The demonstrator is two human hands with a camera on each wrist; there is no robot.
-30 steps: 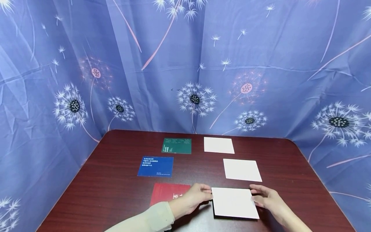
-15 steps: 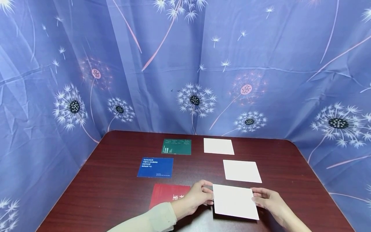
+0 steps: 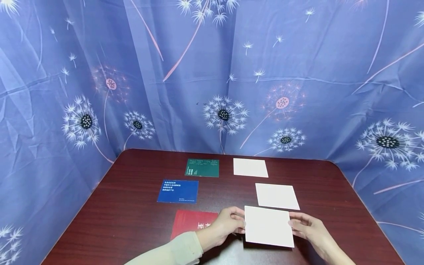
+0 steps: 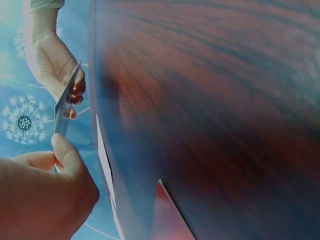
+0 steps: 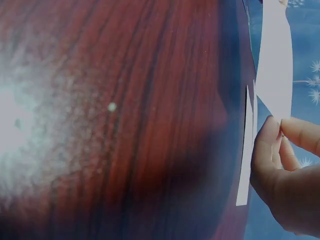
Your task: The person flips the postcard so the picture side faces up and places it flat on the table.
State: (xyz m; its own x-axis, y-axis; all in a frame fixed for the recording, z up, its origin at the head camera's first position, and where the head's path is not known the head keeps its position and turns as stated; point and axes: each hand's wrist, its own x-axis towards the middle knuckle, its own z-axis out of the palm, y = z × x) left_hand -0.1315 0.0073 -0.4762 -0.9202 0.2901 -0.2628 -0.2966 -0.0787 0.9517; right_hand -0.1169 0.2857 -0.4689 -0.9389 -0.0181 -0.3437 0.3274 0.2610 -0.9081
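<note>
A blank white card point(image 3: 269, 226) is held up over the near part of the table, tilted toward the head camera. My left hand point(image 3: 228, 224) pinches its left edge between thumb and fingers. At its right edge, my right hand point(image 3: 308, 229) pinches it the same way. The left wrist view shows the card point(image 4: 65, 102) nearly edge-on, raised off the table between the two hands. In the right wrist view, thumb and fingertips meet on a corner of the card point(image 5: 276, 55). The card's underside is mostly hidden from the head view.
On the dark wood table point(image 3: 132, 221) lie a green card point(image 3: 207, 169), a blue card point(image 3: 179, 193) and a red card point(image 3: 188, 221), partly covered by my left arm. Two white cards point(image 3: 250, 168) lie at the back right. A blue dandelion-print curtain point(image 3: 185, 121) hangs behind.
The white card has risen off the table and tipped up further toward the head camera, both hands keeping hold of its edges. The other cards stay in place.
</note>
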